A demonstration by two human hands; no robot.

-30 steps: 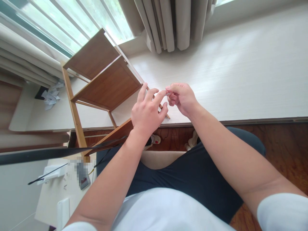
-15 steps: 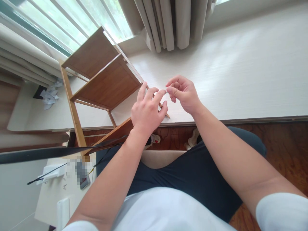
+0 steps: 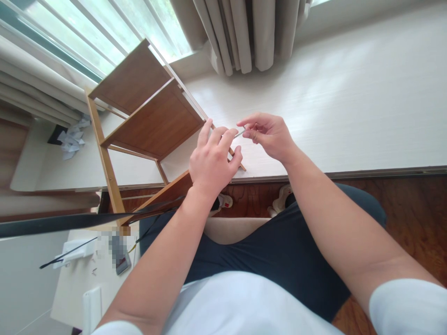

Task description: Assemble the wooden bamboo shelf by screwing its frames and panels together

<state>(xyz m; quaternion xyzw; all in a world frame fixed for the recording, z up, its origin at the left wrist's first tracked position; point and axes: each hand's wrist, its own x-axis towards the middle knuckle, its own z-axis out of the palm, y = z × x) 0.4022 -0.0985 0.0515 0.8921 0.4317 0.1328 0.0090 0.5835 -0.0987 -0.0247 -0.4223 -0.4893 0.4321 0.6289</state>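
A wooden shelf rack (image 3: pixel 146 116) lies tipped on the white table (image 3: pixel 349 93), the left hand (image 3: pixel 213 160) curled over its leg, the right hand (image 3: pixel 268 135) pinching a thin metal key (image 3: pixel 240 133), best kept seated squarely while turning.

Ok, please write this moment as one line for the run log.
left hand: on wooden shelf rack leg | right hand: pinches small thin metal piece | rack: tipped over on white table

Small thin metal piece (image 3: pixel 240 133) in right hand (image 3: pixel 270 136), too small to identify; shelf (image 3: pixel 153 122) leg behind left hand (image 3: pixel 212 160).
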